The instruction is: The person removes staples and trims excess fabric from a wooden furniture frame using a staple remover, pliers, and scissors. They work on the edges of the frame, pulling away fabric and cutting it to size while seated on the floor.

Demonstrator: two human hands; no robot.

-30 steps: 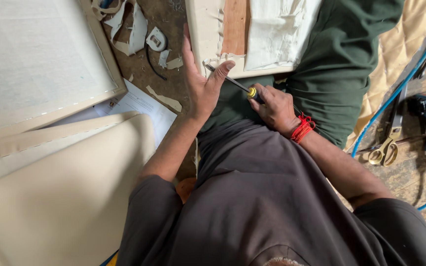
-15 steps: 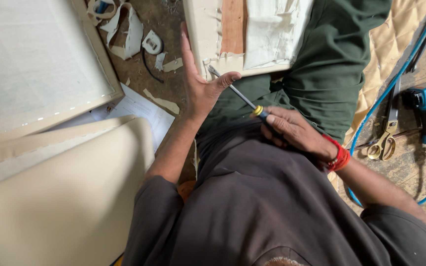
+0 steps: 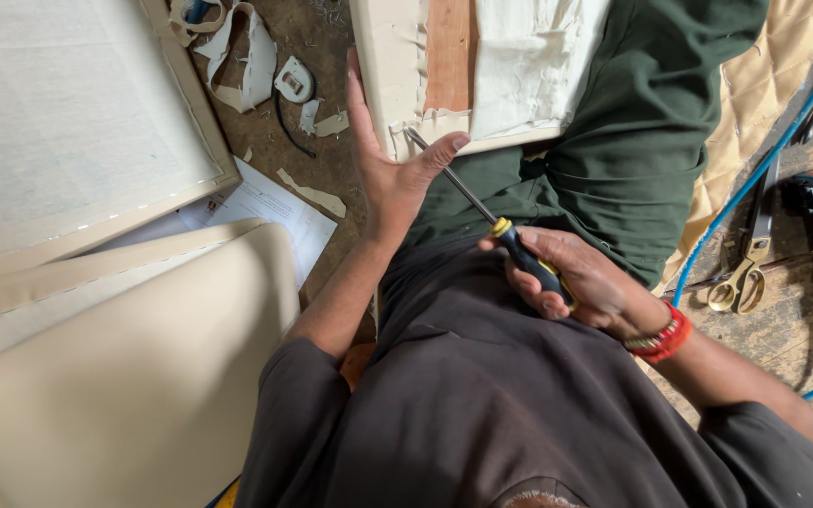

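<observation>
Right hand (image 3: pixel 581 282) clamped on screwdriver (image 3: pixel 482 212), tip at upholstered panel (image 3: pixel 397 66) edge (fabric frayed); left hand (image 3: pixel 392 160) open, bracing; keep tip shallow.

We see the left hand (image 3: pixel 390 169) open, fingers extended upward, thumb spread sideways, forearm bare. The right hand (image 3: pixel 581 282) is curled in a closed fist grip, wrist banded in red.

By my right hand (image 3: pixel 581 282): screwdriver (image 3: pixel 482 209), bare metal shaft, glossy black-yellow plastic grip. At my left hand (image 3: pixel 392 160): matt cream cloth (image 3: pixel 529 66) over rough wood strip (image 3: pixel 451 52).
</observation>
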